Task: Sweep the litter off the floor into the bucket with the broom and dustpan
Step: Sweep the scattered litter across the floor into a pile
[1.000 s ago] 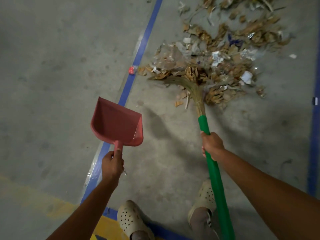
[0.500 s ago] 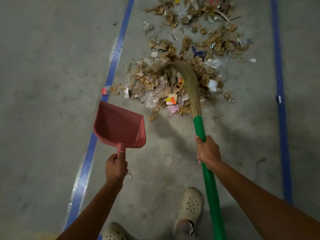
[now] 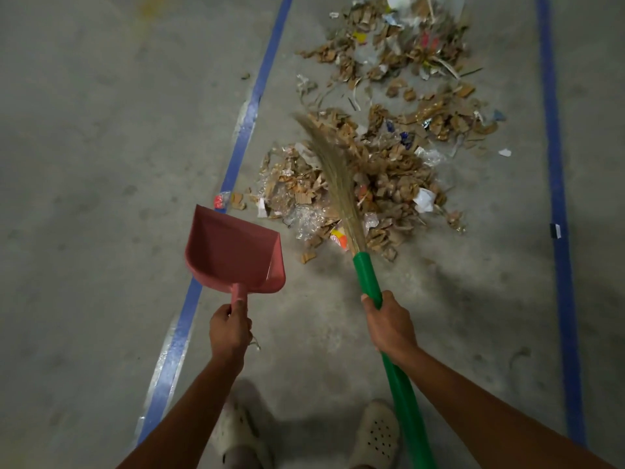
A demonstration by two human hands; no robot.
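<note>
Left of the litter (image 3: 389,177), a blue line (image 3: 250,110) is running up the concrete floor (image 3: 84,164), and a small red scrap is lying on it at the litter's edge. Just short of the litter's near-left corner I am holding the dustpan (image 3: 233,252) over that line, its mouth pointing away from me and not touching the litter. My left hand (image 3: 228,330) is gripping its short handle, fingers curled round, thumb lying along the top. The litter itself, torn cardboard, clear plastic and paper, is lying in a near heap with a looser patch beyond. The broom (image 3: 334,177) is resting its bristles across the near heap, tips pointing far-left, its green handle coming back from the litter's near edge. My right hand (image 3: 389,328) is gripping that handle, fingers wrapped round it. Right of the litter a second line (image 3: 558,198) is running, well apart from it.
</note>
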